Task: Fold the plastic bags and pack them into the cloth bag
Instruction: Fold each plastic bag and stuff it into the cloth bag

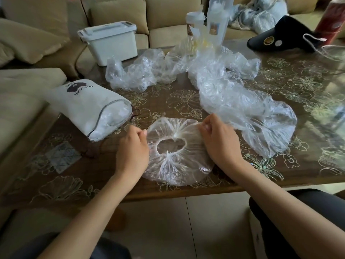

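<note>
A round clear plastic bag (177, 165) with a gathered elastic opening lies flat near the table's front edge. My left hand (133, 150) pinches its left rim and my right hand (218, 141) pinches its upper right rim. The white cloth bag (87, 109), printed with a dark logo, lies on its side at the left, its drawstring mouth facing the hands and stuffed with plastic. Several crumpled clear plastic bags (242, 107) sprawl across the middle and right of the table, and another heap of plastic bags (138, 70) lies farther back.
The wooden table (183, 101) has a floral glass top. A white lidded storage box (110, 42) stands at the back left. Tall clear bottles (217, 17) stand at the back centre, a black visor cap (280, 36) at the back right. Beige sofas surround the table.
</note>
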